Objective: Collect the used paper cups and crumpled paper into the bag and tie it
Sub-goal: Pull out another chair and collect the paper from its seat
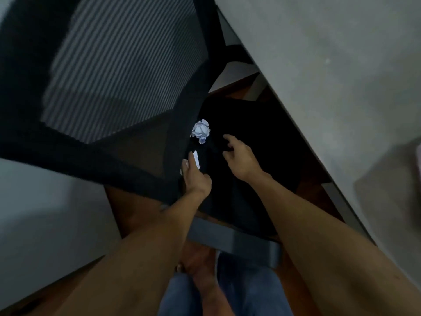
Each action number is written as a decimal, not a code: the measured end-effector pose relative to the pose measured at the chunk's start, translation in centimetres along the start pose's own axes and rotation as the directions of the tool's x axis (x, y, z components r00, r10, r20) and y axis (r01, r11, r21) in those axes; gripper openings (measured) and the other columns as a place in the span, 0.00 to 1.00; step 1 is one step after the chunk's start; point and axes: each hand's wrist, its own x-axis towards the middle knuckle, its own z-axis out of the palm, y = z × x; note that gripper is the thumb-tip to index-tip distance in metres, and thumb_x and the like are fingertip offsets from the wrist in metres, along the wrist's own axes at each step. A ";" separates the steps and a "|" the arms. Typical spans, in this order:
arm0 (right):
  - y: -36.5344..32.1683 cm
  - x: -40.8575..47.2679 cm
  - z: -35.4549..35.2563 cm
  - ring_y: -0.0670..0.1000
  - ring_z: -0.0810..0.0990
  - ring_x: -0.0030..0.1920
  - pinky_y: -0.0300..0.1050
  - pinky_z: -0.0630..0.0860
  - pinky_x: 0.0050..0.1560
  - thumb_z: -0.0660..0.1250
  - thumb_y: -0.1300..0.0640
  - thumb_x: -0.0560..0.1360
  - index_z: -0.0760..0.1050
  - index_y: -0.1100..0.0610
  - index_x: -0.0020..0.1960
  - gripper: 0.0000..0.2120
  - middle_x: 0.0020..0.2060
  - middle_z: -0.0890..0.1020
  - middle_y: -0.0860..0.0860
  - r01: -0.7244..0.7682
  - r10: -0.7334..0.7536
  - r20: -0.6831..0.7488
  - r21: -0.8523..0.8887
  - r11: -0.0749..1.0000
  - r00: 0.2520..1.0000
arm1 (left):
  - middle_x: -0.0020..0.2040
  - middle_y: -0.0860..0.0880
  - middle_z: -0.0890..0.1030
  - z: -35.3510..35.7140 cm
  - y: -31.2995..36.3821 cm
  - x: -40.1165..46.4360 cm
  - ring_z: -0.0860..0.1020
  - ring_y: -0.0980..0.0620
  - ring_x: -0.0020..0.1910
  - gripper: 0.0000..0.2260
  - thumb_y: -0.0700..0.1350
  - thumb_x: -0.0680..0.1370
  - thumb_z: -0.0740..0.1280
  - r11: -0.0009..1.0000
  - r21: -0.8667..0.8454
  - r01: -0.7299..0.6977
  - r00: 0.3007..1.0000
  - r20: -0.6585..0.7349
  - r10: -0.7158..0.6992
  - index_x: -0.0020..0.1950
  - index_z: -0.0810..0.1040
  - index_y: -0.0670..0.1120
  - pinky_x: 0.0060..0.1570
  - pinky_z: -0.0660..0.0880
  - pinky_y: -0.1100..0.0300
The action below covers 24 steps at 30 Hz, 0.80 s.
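Scene: a person bends over a black bag (250,142) on the wooden floor (127,213), between a mesh office chair (109,76) and a grey desk (341,76).
Left hand: the left hand (196,176) has its fingers (190,160) curled, pinching a white scrap of paper (196,158) by the chair's edge.
Right hand: the right hand (239,156) hovers over the dark bag, fingers loosely spread and bent, holding nothing.
Crumpled paper: a white crumpled paper ball (201,131) sits just beyond the left fingers, left of the right fingertips, against the bag's black plastic.
Foreground: jeans (248,290) and a bare foot (200,270) show below.
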 end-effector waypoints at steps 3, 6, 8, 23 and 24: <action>1.4 4.1 1.6 0.56 0.75 0.64 0.52 0.73 0.67 0.64 0.63 0.80 0.61 0.47 0.80 0.31 0.67 0.72 0.59 0.126 -0.122 0.053 -0.063 0.990 0.991 | 0.82 0.47 0.50 1.7 -1.5 2.6 0.59 0.45 0.77 0.39 0.38 0.78 0.67 0.989 0.147 0.015 0.999 -0.045 -0.008 0.83 0.51 0.56 0.72 0.59 0.57; 1.8 7.8 3.1 0.63 0.67 0.73 0.50 0.68 0.72 0.65 0.66 0.79 0.60 0.47 0.81 0.34 0.76 0.61 0.64 0.249 -0.236 0.106 -0.141 0.958 0.966 | 0.81 0.48 0.50 2.5 -2.5 4.7 0.58 0.44 0.77 0.34 0.42 0.80 0.65 0.961 0.274 0.049 0.999 -0.030 -0.042 0.82 0.53 0.58 0.73 0.60 0.52; 1.8 10.1 4.3 0.65 0.59 0.78 0.50 0.65 0.73 0.67 0.67 0.77 0.61 0.49 0.80 0.36 0.79 0.52 0.64 0.298 -0.276 0.140 -0.185 0.936 0.951 | 0.80 0.48 0.52 2.9 -3.0 5.4 0.58 0.44 0.77 0.31 0.43 0.82 0.63 0.948 0.306 0.083 0.996 -0.037 -0.075 0.82 0.54 0.57 0.73 0.60 0.51; 1.0 4.8 1.3 0.51 0.82 0.50 0.53 0.81 0.54 0.67 0.65 0.77 0.74 0.48 0.58 0.15 0.55 0.76 0.57 0.194 -0.198 -0.096 -0.057 0.979 0.975 | 0.77 0.48 0.61 1.4 -0.9 1.9 0.71 0.43 0.66 0.30 0.32 0.79 0.61 0.995 0.040 -0.094 0.994 -0.059 0.096 0.79 0.62 0.52 0.65 0.69 0.55; 0.6 3.0 0.0 0.48 0.82 0.48 0.50 0.82 0.52 0.67 0.65 0.77 0.74 0.48 0.56 0.15 0.54 0.77 0.56 0.187 -0.188 -0.122 -0.021 0.982 0.975 | 0.76 0.47 0.61 0.6 0.0 0.7 0.71 0.45 0.66 0.29 0.31 0.80 0.61 0.992 -0.018 -0.122 0.992 -0.029 0.122 0.79 0.62 0.51 0.64 0.69 0.59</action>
